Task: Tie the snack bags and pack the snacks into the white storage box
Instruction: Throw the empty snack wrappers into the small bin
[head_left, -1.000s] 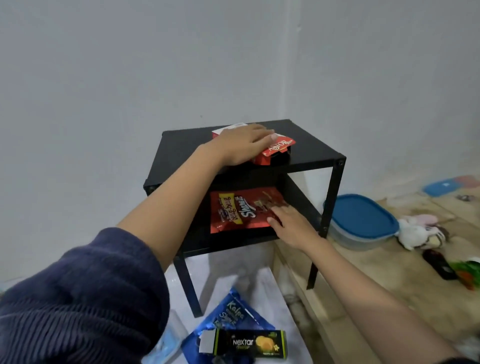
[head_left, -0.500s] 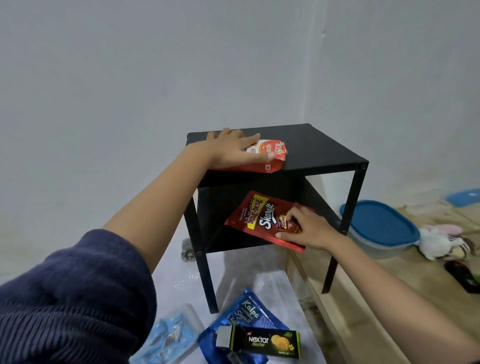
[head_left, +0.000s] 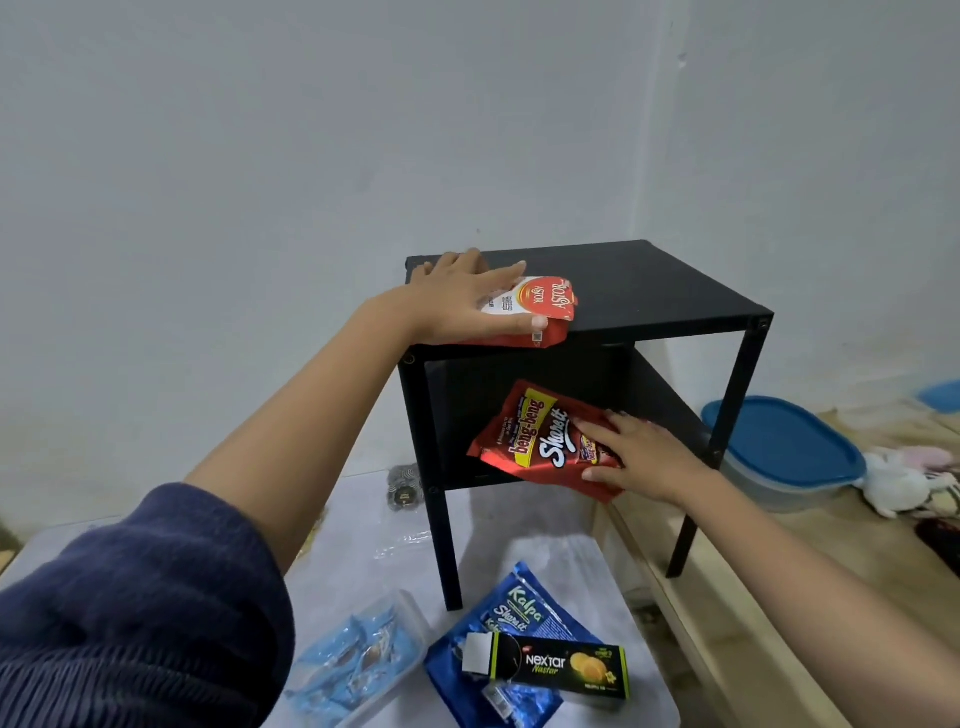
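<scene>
My left hand (head_left: 467, 299) grips a red and white Astor snack bag (head_left: 540, 306) at the front left edge of the black side table's top (head_left: 649, 286). My right hand (head_left: 639, 457) holds a red Beng-Beng Share-it bag (head_left: 535, 441), tilted and half out of the table's lower shelf. On the white surface below lie a blue Kalpa bag (head_left: 519, 613), a black Nextar pack (head_left: 561, 665) on top of it, and a clear tub of blue-wrapped sweets (head_left: 358, 654).
A clear container with a blue lid (head_left: 779, 441) stands on the wooden floor to the right, beside a soft toy (head_left: 904, 478). The table's legs (head_left: 447, 551) stand close to the snacks. A grey wall rises behind.
Both hands have pulled their bags toward me: the Astor bag slid to the tabletop's front left edge, and the Beng-Beng bag came partway out of the lower shelf and tilted.
</scene>
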